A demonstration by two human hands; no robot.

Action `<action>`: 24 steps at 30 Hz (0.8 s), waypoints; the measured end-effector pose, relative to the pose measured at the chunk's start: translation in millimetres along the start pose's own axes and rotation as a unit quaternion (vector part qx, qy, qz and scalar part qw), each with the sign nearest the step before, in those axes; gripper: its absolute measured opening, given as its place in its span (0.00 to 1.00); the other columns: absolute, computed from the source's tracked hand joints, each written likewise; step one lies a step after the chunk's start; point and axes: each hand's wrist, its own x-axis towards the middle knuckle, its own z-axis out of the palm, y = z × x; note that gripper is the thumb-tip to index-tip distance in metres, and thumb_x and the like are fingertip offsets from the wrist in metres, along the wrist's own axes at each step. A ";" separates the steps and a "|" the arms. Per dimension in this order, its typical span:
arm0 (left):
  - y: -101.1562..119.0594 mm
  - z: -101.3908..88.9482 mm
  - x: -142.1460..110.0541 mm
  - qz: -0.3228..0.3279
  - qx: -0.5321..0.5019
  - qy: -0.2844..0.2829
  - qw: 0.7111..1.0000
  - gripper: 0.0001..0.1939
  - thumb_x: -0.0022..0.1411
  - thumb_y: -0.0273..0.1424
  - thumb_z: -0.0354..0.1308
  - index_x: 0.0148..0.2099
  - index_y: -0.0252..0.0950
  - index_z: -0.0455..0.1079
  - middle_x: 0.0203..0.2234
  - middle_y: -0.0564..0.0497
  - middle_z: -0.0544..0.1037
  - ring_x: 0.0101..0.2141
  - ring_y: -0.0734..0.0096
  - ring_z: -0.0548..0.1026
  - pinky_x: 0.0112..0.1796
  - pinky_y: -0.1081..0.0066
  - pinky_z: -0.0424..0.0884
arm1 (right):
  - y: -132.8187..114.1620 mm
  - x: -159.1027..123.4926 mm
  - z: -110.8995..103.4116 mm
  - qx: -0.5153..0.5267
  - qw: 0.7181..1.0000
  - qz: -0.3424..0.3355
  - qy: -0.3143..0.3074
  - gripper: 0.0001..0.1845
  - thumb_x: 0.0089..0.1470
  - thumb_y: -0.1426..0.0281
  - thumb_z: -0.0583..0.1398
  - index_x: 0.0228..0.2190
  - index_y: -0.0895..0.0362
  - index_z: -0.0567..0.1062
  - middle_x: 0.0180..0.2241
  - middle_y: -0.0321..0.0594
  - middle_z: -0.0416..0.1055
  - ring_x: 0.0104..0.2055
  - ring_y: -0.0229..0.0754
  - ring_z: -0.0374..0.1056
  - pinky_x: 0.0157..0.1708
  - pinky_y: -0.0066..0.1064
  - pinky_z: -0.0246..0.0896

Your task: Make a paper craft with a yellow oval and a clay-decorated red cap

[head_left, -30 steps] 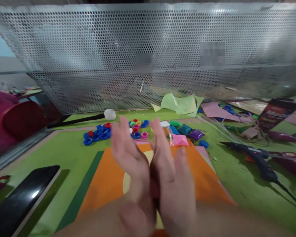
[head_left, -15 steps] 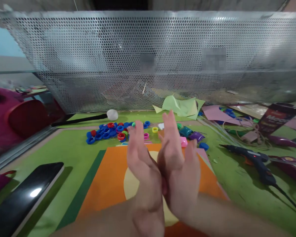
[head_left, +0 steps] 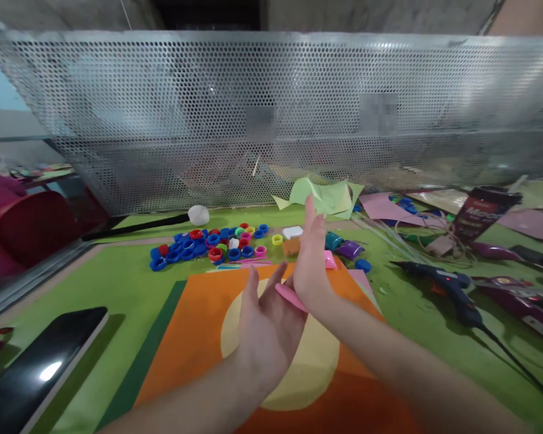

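Note:
A short roll of pink modelling clay point(head_left: 291, 298) lies between my palms, its left end tapered and showing. My left hand point(head_left: 271, 334) is underneath, palm up, with fingers stretched out and apart. Tilted on edge, my right hand point(head_left: 311, 265) presses its palm side against the clay, fingers straight and pointing away. Both hands are above a pale yellow circle point(head_left: 317, 374) on an orange sheet point(head_left: 181, 343). The clay's right end is hidden by my right hand.
Coloured rings and caps point(head_left: 187, 250) lie behind the sheet, near clay packets point(head_left: 349, 249). A phone point(head_left: 49, 355) is at left. At right are a glue gun point(head_left: 452, 292) and a dark cup point(head_left: 484, 214). A perforated metal panel point(head_left: 208, 120) stands behind.
My palms were pressed together upright, hiding most of the clay. Now the left hand is lower and turned palm up, the right has slid forward over it, and the pink roll shows.

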 end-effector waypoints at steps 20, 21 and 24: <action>23.2 -32.5 5.4 0.021 0.213 -0.051 0.975 0.13 0.57 0.39 0.51 0.29 0.38 0.72 0.34 0.48 0.76 0.43 0.57 0.70 0.44 0.61 0.67 | 23.6 -35.8 -43.2 -0.313 0.889 -0.171 -0.287 0.11 0.54 0.73 0.55 0.40 0.56 0.72 0.43 0.40 0.71 0.47 0.42 0.63 0.48 0.36 0.55; 24.2 -35.9 5.1 0.025 0.222 -0.050 0.973 0.13 0.58 0.40 0.50 0.33 0.39 0.73 0.40 0.48 0.75 0.47 0.56 0.68 0.46 0.60 0.66 | 22.8 -36.4 -43.6 -0.302 0.895 -0.167 -0.282 0.10 0.54 0.73 0.56 0.39 0.56 0.73 0.41 0.39 0.71 0.45 0.42 0.64 0.46 0.34 0.57; 27.8 -46.2 3.0 0.050 0.268 -0.033 0.962 0.13 0.58 0.39 0.54 0.45 0.47 0.70 0.51 0.56 0.68 0.54 0.61 0.61 0.54 0.62 0.57 | 19.3 -39.0 -46.3 -0.210 0.934 -0.106 -0.270 0.08 0.54 0.71 0.55 0.36 0.54 0.73 0.36 0.36 0.72 0.38 0.38 0.67 0.39 0.29 0.61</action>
